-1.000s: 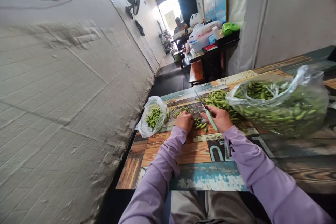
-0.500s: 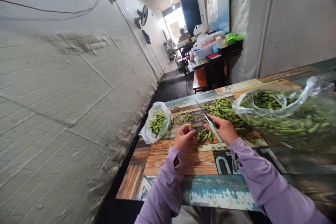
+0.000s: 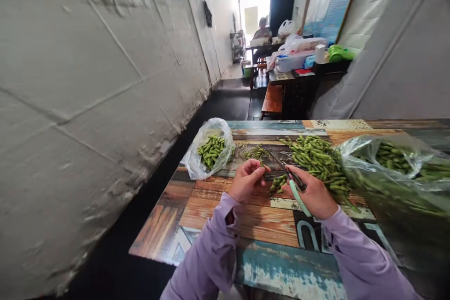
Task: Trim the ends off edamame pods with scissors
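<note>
My right hand (image 3: 314, 194) is wrapped round a pair of scissors (image 3: 298, 197) with pale green handles, the blades pointing forward and left. My left hand (image 3: 245, 180) is closed in a pinch; a bit of a green soybean pod (image 3: 262, 165) shows at its fingertips, mostly hidden. Between the hands lies a small group of pods (image 3: 277, 183), partly covered by the scissors. Small green trimmings (image 3: 256, 152) are scattered just beyond my left hand. A larger heap of pods (image 3: 316, 159) spreads beyond my right hand.
A clear plastic bag (image 3: 191, 159) with pods stands at the left of the patterned table (image 3: 207, 211). A bigger plastic bag (image 3: 372, 183) of pods lies at the right. Farther back are a bench (image 3: 272, 99), a cluttered table and a seated person (image 3: 262, 30). A wall runs along the left.
The view has tilted down and levelled out. The scissors now slant closer to my left fingertips, over the small group of pods. My left hand keeps its pinch.
</note>
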`<action>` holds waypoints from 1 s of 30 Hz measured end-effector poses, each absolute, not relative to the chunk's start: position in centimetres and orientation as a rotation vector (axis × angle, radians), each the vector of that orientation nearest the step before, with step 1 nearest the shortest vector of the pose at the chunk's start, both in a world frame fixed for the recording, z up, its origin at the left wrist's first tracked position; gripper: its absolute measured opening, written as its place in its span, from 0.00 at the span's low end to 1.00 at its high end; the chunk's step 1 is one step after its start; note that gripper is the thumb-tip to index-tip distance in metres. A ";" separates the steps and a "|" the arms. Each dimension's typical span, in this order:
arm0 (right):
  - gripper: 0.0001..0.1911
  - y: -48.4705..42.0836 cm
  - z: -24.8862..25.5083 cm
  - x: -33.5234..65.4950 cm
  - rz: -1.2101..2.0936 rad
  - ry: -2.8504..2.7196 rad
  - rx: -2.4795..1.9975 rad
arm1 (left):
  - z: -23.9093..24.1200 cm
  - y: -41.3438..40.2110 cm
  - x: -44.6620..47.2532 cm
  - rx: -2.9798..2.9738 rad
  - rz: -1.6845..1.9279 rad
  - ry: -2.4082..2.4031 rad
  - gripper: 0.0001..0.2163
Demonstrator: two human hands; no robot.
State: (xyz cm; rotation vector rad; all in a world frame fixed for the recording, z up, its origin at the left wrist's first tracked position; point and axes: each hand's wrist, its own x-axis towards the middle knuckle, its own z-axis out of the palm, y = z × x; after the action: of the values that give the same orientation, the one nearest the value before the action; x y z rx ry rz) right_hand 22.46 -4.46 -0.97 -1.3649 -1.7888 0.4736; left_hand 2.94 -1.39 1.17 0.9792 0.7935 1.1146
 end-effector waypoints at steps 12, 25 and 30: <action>0.26 -5.1 -1.2 21.9 0.497 -2.046 -1.352 | 0.9 -1.0 2.5 1.457 1.297 1.028 0.03; 0.26 -4.9 -1.5 22.0 0.441 -2.057 -1.343 | 1.6 -1.2 2.3 1.711 1.322 1.126 0.03; 0.25 -5.0 -1.6 22.0 0.440 -2.060 -1.332 | 1.5 -1.1 2.3 1.714 1.279 1.153 0.03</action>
State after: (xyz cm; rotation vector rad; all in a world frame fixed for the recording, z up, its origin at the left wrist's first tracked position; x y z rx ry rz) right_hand 21.97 -4.97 -1.64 -1.3325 -2.0604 0.4397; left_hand 2.28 -1.13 1.54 1.7144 1.1526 1.2788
